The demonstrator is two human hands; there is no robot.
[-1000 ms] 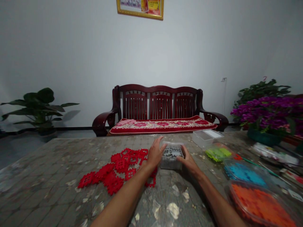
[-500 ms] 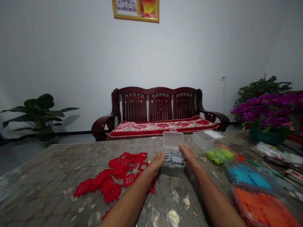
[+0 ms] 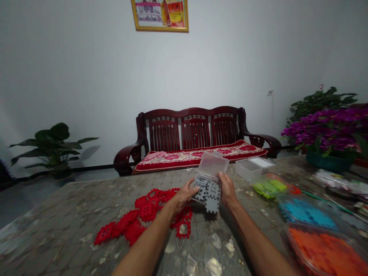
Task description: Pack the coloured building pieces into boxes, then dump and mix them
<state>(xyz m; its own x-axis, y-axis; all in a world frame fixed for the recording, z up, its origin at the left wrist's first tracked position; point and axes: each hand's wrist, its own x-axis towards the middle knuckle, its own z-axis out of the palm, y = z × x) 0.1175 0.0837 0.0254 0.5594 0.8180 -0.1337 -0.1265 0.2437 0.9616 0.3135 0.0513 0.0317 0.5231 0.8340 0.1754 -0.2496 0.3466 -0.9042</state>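
A clear plastic box (image 3: 214,164) with its hinged lid raised is held between my two hands, tipped toward me above the table. Grey interlocking tiles (image 3: 212,193) with toothed edges fill it, and some slide out over the front rim. My left hand (image 3: 185,193) grips the box's left side, thumb over the tiles. On the other side my right hand (image 3: 228,189) is wrapped against the right wall. Just left of the box, partly behind my left forearm, lies a loose pile of red interlocking tiles (image 3: 148,211).
Along the right stand an open clear box (image 3: 247,170) and boxes of green tiles (image 3: 270,188), blue tiles (image 3: 307,212) and orange tiles (image 3: 322,249). A pot of purple flowers (image 3: 330,132) is farther back. Beyond the table (image 3: 57,226) is a wooden bench (image 3: 195,130).
The box has been lifted and tilted toward me. Grey tiles that lay inside now spill over its front edge. Its lid leans to the right.
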